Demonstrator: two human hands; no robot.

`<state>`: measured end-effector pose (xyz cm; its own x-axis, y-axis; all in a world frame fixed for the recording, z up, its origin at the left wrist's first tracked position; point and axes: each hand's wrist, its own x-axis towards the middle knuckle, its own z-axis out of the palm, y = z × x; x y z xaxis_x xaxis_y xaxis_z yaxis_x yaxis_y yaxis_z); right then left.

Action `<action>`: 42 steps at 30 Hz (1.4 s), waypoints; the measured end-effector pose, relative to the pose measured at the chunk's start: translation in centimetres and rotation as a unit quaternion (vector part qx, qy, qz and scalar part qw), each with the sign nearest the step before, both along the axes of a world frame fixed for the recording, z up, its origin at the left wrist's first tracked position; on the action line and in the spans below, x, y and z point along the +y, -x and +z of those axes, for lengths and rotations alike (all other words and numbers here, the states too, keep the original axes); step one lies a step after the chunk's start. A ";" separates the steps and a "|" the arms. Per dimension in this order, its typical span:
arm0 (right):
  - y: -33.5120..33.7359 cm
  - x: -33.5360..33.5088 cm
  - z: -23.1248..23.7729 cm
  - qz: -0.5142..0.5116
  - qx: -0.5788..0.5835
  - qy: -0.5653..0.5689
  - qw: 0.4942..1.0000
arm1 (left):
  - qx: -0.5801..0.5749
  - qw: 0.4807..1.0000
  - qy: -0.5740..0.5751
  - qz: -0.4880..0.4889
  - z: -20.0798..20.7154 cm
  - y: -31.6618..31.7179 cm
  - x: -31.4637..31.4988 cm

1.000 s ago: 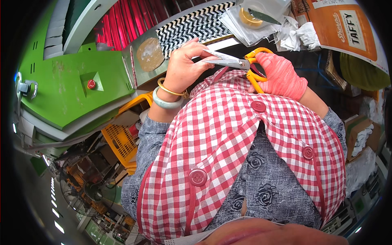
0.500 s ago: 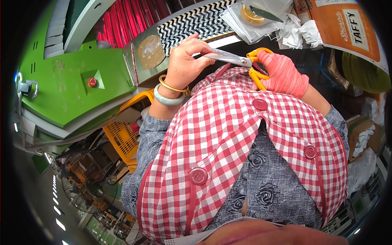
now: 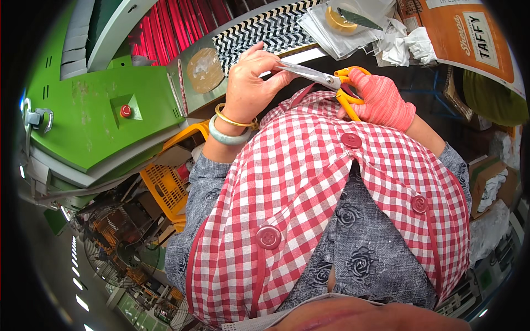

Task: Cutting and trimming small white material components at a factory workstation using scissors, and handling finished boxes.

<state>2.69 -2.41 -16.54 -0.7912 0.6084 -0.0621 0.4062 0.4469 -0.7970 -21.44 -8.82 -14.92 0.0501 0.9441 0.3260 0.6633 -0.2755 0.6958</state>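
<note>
My right hand [image 3: 383, 101], in a pink knitted glove, grips a pair of scissors by their orange-yellow handles [image 3: 348, 99]. Their silver blades [image 3: 312, 74] point left and lie close together. At the blade tips is my bare left hand [image 3: 255, 80], thumb and forefinger bent toward each other. Whatever those fingers pinch is too small or hidden to make out. A gold bangle [image 3: 231, 120] and a pale green bangle [image 3: 225, 134] circle my left wrist. Both hands are held in front of my red-and-white checked apron [image 3: 309, 160].
A green machine [image 3: 83, 121] with a red button [image 3: 126, 111] stands at left. Beyond my hands lie black-and-white zigzag strips [image 3: 259, 36], a tape roll [image 3: 341, 21] on clear bags, and crumpled white paper [image 3: 417, 47]. A yellow crate [image 3: 164, 190] and a fan [image 3: 116, 248] are lower left.
The scissor blades, a little apart before, have come together. My left hand has shifted slightly and its thumb stands lower beside the blades; my right hand stays on the handles.
</note>
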 end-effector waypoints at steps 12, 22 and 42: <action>0.5 0.0 1.4 -0.043 0.104 -0.122 0.986 | -0.182 0.982 0.045 0.033 1.0 -0.6 0.0; 0.3 0.2 1.7 -0.074 0.125 -0.236 0.961 | -0.382 0.917 0.106 0.047 1.0 -2.4 0.2; 0.9 0.8 2.6 -0.121 0.138 -0.278 0.943 | -0.597 0.787 0.145 -0.058 2.0 -4.2 1.5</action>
